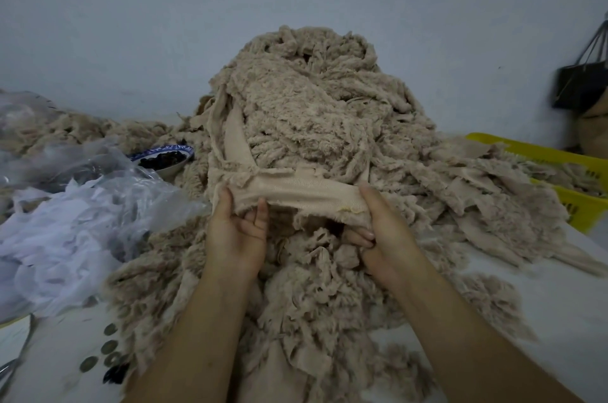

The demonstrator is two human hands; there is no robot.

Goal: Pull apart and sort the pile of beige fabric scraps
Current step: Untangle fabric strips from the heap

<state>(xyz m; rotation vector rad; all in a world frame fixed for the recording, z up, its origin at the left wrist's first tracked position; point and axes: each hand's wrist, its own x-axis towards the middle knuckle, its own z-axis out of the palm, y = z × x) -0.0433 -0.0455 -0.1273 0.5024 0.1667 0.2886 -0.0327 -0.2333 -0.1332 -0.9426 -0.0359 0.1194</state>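
Beige scrap pile (316, 126): heaped against wall, centre of white table (543, 320). Smooth beige strip (306, 193): at pile's front, pinched at 2 ends by left hand (235, 231) and right hand (385, 231). Yellow basket (559, 159): right of pile.

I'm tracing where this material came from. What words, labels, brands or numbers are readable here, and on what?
No text here can be read.
Black bag: a faint pale mark, too blurred to read.
Sheet of paper: faint marks, too blurred to read.
Round discs: too small to tell any marking.
Bowl: a blue rim pattern, no words.
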